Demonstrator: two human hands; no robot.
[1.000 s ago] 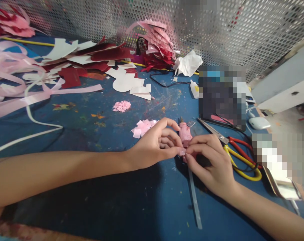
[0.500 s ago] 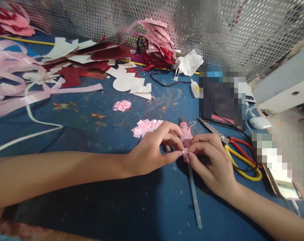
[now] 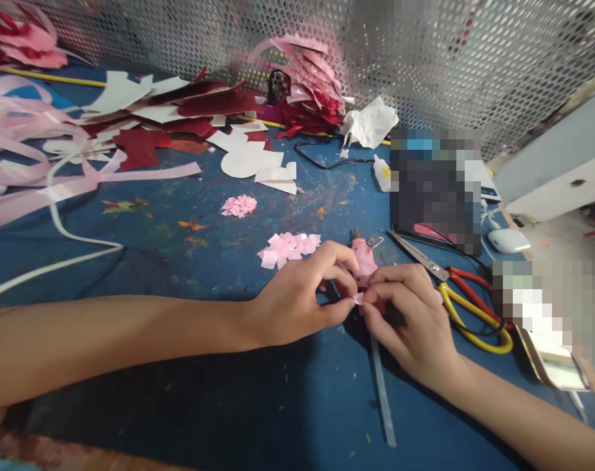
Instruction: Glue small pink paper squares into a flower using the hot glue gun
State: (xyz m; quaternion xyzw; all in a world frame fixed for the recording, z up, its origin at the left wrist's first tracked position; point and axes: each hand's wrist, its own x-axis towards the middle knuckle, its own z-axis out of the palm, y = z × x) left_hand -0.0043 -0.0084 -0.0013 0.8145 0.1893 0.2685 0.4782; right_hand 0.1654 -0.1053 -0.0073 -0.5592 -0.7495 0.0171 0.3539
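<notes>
A small pink ribbon piece [image 3: 358,299] is pinched between the fingertips of my left hand [image 3: 310,294] and my right hand [image 3: 415,320]. Just beyond the fingers lies a pink glue gun [image 3: 363,260], partly hidden by my right hand. A long translucent stick [image 3: 383,392] extends from under the hands toward the front. Left of my left hand are loose pink squares [image 3: 282,248], and farther back is a small heap of folded pink pieces [image 3: 239,206].
Scissors [image 3: 437,271] with red and yellow handles lie right of my right hand. Ribbons [image 3: 17,144], white and dark red scraps [image 3: 243,157], a glue bottle [image 3: 382,174] and a white cable [image 3: 86,252] are on the blue table [image 3: 180,392].
The pink piece between my fingertips is now folded smaller and pointed, and has moved slightly left. My right hand has shifted slightly left with it.
</notes>
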